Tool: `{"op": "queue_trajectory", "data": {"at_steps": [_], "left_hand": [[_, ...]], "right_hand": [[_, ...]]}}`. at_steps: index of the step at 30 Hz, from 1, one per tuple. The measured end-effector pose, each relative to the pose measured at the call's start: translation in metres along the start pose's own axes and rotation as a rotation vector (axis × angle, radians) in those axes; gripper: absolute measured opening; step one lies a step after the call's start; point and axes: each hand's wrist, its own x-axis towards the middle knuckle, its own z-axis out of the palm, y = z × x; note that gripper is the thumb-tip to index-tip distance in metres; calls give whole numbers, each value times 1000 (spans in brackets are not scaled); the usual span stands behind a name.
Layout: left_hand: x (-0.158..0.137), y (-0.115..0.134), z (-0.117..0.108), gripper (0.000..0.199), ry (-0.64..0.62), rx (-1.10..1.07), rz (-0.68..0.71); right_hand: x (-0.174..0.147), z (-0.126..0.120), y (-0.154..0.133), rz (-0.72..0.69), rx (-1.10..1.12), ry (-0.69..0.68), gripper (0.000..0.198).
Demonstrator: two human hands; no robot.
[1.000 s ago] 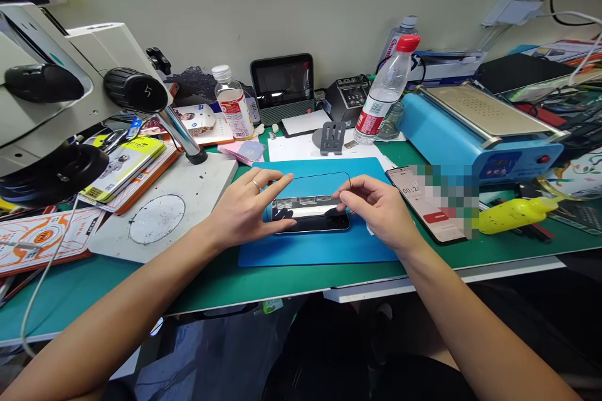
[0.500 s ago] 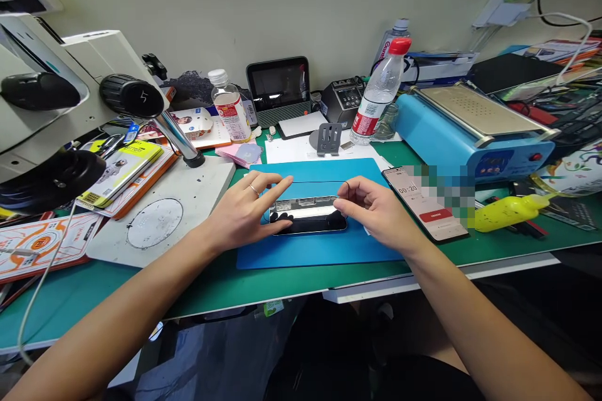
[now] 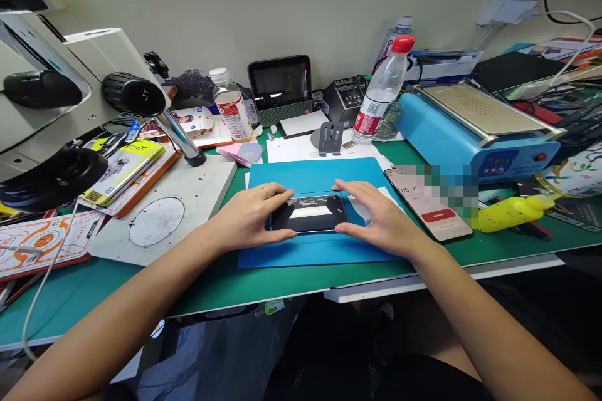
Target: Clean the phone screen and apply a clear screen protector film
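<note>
A dark, glossy smartphone (image 3: pixel 308 219) lies face up on a blue work mat (image 3: pixel 301 255), its screen reflecting a bright band. My left hand (image 3: pixel 256 216) grips its left end, thumb along the near edge and fingers along the far edge. At the other end my right hand (image 3: pixel 376 216) holds it the same way, thumb near and index finger far. A thin dark line runs along the far edge between the fingertips; I cannot tell whether it is a separate sheet. A white paper piece (image 3: pixel 360 208) shows under my right hand.
To the right lie a second phone (image 3: pixel 430 203) showing a timer and a yellow squeeze bottle (image 3: pixel 512 212), with a blue heating-plate machine (image 3: pixel 442 131) behind. A microscope base (image 3: pixel 197 213) stands left. Drink bottles (image 3: pixel 383 97), a grey phone stand (image 3: pixel 330 138) and a small screen (image 3: pixel 281 84) are behind.
My right hand has gone from a pinch around a thin dark edge raised at the phone's far right to gripping its right end. That edge is lower now. My left hand has shifted slightly nearer.
</note>
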Motion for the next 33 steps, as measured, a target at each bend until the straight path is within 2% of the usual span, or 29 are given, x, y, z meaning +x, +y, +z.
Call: {"op": "queue_trajectory", "data": {"at_steps": [6,9,14,18,24,33], "left_hand": [[3,1,1,64,-36,-20,-4],[3,2,2,68,-56,-18,-20],[2,-3,2,90,-139,-18,-79],[1,-9,-3,94,-188,-36,-115],[1,-13,-12,83,-212,-9,-159],[-1,-14,-14,70,-211,-33,-134]], "right_hand": [[-3,4,5,-115,-82,-3,77],[-4,4,6,-108,-82,27,75],[-4,4,7,-83,-95,22,73],[-3,4,8,-74,-104,5,73],[0,6,9,-61,-101,-16,73],[3,7,7,-36,-113,-60,69]]}}
